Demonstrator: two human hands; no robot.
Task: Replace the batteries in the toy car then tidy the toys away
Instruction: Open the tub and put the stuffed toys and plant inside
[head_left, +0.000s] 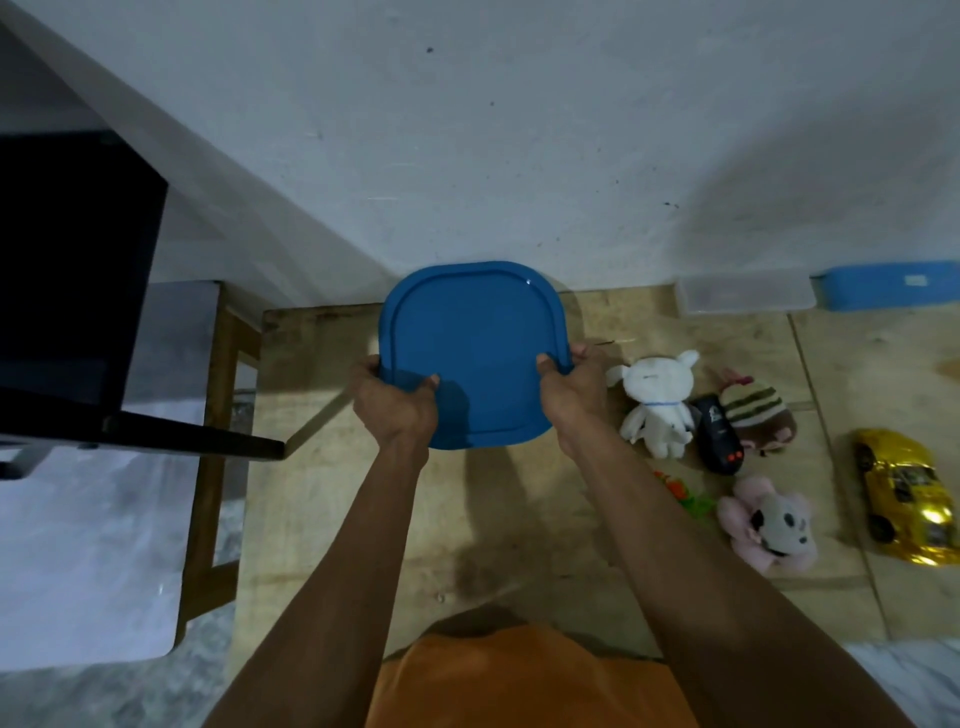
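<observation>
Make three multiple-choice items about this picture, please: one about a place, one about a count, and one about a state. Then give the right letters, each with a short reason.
1. Where does the gold toy car lie?
A. at the far right of the wooden table
B. on the blue lid
C. in the left hand

2. How many plush toys lie on the wooden table?
A. one
B. three
C. five

3. How is the blue lid held?
A. by the right hand alone
B. by no hand, it lies flat and untouched
C. by both hands at its near edge

Answers:
1. A, the car rests on the boards at the right edge of the view.
2. B, the white plush, the striped brown plush and the pink plush are seen.
3. C, the left hand and the right hand each grip the lid's rim.
</observation>
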